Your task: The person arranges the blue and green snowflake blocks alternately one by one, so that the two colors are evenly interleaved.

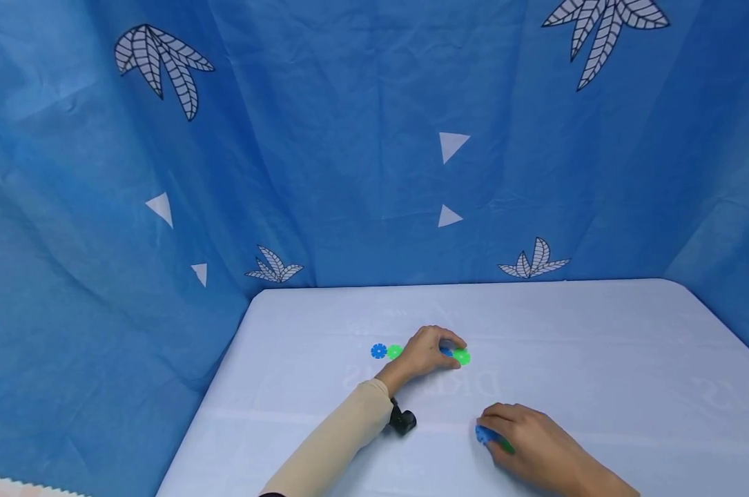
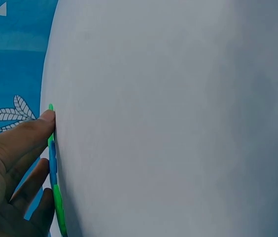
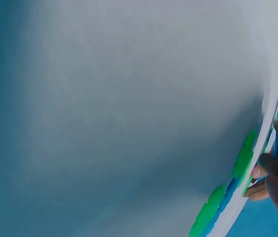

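In the head view, a row of flat notched plastic building discs lies on the white table. A blue disc [image 1: 378, 351] and a green disc [image 1: 395, 352] show at its left end. My left hand [image 1: 419, 353] reaches over the row, with thumb and forefinger pinching the green disc [image 1: 462, 356] at the right end; a blue disc [image 1: 446, 352] shows beside it. Discs under the hand are hidden. Nearer and to the right, my right hand [image 1: 536, 442] holds a blue disc [image 1: 486, 434] by its edges. Another green disc [image 1: 507, 445] shows partly under its fingers; whether the two are joined, I cannot tell.
The white table [image 1: 598, 345] has blue patterned cloth [image 1: 374, 172] behind it and along its sides. A black device [image 1: 402, 420] sits at my left wrist, just beyond the beige sleeve [image 1: 343, 442].
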Demonstrator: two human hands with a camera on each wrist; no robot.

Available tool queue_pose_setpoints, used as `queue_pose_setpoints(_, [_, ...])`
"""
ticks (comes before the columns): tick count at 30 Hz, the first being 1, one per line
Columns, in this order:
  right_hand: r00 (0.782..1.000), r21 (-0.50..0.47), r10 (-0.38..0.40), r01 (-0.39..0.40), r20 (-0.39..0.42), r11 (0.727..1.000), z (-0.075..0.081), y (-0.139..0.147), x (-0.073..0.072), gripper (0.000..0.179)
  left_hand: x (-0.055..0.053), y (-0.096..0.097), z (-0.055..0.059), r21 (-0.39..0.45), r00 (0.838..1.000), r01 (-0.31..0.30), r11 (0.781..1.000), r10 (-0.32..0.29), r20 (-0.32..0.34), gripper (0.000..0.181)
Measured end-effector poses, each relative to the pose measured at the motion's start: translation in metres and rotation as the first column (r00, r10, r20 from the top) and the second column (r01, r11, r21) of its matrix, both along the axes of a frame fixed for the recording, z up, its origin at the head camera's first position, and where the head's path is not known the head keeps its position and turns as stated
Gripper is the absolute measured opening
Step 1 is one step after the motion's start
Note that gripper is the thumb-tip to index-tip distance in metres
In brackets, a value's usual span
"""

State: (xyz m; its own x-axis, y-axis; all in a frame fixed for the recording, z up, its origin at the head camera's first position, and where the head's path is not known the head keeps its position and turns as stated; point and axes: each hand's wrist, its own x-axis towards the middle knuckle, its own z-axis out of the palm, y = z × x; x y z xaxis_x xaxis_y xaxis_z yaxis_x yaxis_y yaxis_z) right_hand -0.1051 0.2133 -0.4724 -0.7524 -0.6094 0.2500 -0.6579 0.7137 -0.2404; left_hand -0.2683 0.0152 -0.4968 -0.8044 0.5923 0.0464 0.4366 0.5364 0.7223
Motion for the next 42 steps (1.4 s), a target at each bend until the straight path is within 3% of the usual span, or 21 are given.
queue_pose_setpoints(4, [0.990,-0.042,-0.138,0.139,0.026,0.989,-0.001,0.002,-0.008,0.024,0.000,0.000,0.001,-0.001,1.000,0.001,1.000,-0.001,0.005,0.031])
queue_pose_setpoints(8, [0.950,-0.036,-0.286,0.292,0.123,0.956,-0.001,0.005,-0.020,0.027,0.002,0.000,0.003,-0.008,1.000,-0.005,1.000,0.005,0.006,0.032])
queue_pose_setpoints(11, [0.924,-0.060,-0.338,0.353,0.179,0.934,-0.001,0.007,-0.030,0.027,0.002,0.001,0.003,-0.011,1.000,-0.006,1.000,0.006,0.005,0.032])
queue_pose_setpoints(18, [0.903,-0.123,-0.351,0.389,0.248,0.913,-0.005,0.008,-0.047,0.025,0.001,0.001,0.002,-0.003,1.000,0.001,1.000,-0.001,0.007,0.031])
queue_pose_setpoints(30, [0.887,-0.116,-0.403,0.435,0.224,0.893,-0.012,0.005,-0.064,0.024,0.001,0.000,0.001,-0.002,1.000,0.014,1.000,-0.014,0.001,0.030])
queue_pose_setpoints(36, [0.877,-0.101,-0.409,0.444,0.252,0.891,-0.011,0.004,-0.070,0.025,0.001,0.001,0.002,0.001,1.000,0.014,1.000,-0.014,0.008,0.030])
queue_pose_setpoints(42, [0.885,-0.122,-0.406,0.439,0.227,0.890,-0.012,0.003,-0.076,0.024,0.001,0.002,0.001,-0.002,1.000,0.009,1.000,-0.009,-0.003,0.030])
